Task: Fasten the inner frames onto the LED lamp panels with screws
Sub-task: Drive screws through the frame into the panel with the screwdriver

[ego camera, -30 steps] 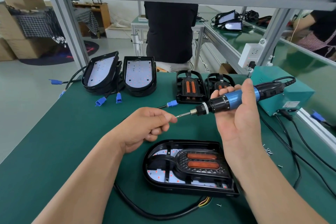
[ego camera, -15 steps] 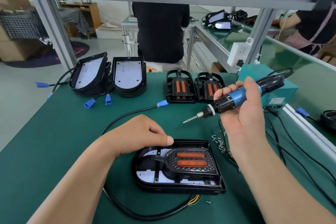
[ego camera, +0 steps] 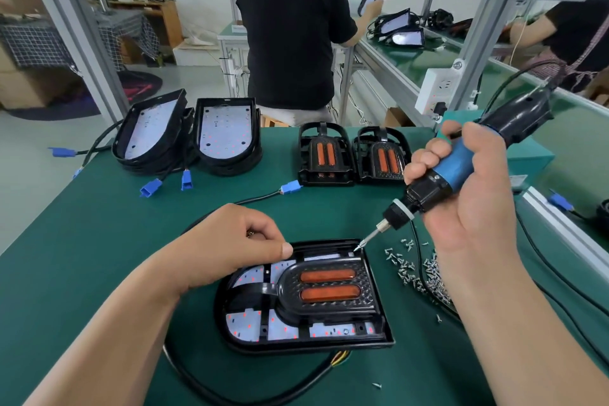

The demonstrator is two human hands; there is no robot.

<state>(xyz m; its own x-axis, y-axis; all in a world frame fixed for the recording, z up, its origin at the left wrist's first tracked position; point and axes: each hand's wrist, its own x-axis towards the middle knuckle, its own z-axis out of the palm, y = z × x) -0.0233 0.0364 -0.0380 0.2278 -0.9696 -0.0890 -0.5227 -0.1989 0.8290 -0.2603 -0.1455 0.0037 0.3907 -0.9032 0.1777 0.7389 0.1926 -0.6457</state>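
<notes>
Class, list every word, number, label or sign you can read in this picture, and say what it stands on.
Nothing here can be read.
White sticker on the teal box: too small and blurred.
White card on the background table: blurred.
Electric screwdriver, lamp panel: no markings visible.

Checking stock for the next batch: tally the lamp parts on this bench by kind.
Bare LED lamp panels showing: 2
Loose inner frames: 2
Panel with frame fitted: 1
Total: 5
</notes>
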